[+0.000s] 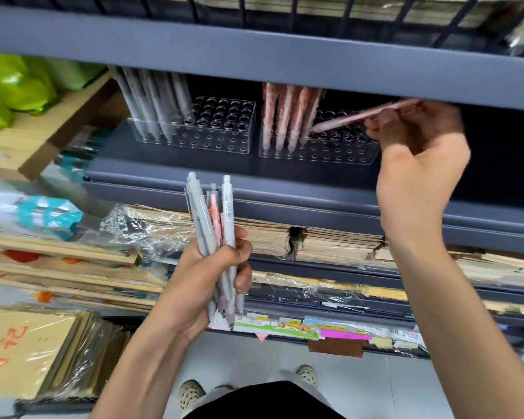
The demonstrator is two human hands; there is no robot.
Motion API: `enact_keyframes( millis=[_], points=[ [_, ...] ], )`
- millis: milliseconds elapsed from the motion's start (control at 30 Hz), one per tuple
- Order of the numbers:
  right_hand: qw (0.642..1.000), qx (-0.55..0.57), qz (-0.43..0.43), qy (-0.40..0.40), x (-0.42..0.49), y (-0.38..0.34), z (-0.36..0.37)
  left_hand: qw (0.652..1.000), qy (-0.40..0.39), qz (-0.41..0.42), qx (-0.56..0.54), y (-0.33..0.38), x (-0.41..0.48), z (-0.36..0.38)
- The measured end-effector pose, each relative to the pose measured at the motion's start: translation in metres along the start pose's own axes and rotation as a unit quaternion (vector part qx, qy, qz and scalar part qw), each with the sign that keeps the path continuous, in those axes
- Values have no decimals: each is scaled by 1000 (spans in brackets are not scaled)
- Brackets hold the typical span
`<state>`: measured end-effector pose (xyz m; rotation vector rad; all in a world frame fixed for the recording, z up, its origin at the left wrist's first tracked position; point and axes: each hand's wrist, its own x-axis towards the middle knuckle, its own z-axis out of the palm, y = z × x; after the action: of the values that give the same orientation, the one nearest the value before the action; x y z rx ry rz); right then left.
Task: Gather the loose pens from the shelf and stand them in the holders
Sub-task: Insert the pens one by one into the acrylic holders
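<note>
Two clear holders with rows of holes stand on the grey shelf (pixel 170 170). The left holder (pixel 212 131) has several grey pens (pixel 155 101) standing at its left end. Several pink pens (pixel 285 116) stand at the left end of the right holder (pixel 339 149). My right hand (pixel 418 152) is shut on one pink pen (pixel 357 116), held nearly level, its tip just above the right holder's holes beside the standing pink pens. Below the shelf edge, my left hand (pixel 212 279) grips a bundle of grey and pink pens (pixel 215 225), upright.
The shelf above (pixel 254 52) overhangs the holders closely. Stacks of paper and envelopes (pixel 330 243) fill the lower shelves. Green bags (pixel 12 83) and cardboard boxes (pixel 43 137) sit to the left, wrapped packs (pixel 28 349) at lower left. My shoes show on the floor.
</note>
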<state>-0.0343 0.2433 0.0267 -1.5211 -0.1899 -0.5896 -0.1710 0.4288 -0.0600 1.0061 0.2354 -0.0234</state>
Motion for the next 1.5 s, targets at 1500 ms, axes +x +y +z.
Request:
enact_keyframes(
  millis=[1500],
  points=[
    [895, 2, 221, -388, -40, 7, 15, 996, -90, 4, -26, -7, 16, 14]
  ],
)
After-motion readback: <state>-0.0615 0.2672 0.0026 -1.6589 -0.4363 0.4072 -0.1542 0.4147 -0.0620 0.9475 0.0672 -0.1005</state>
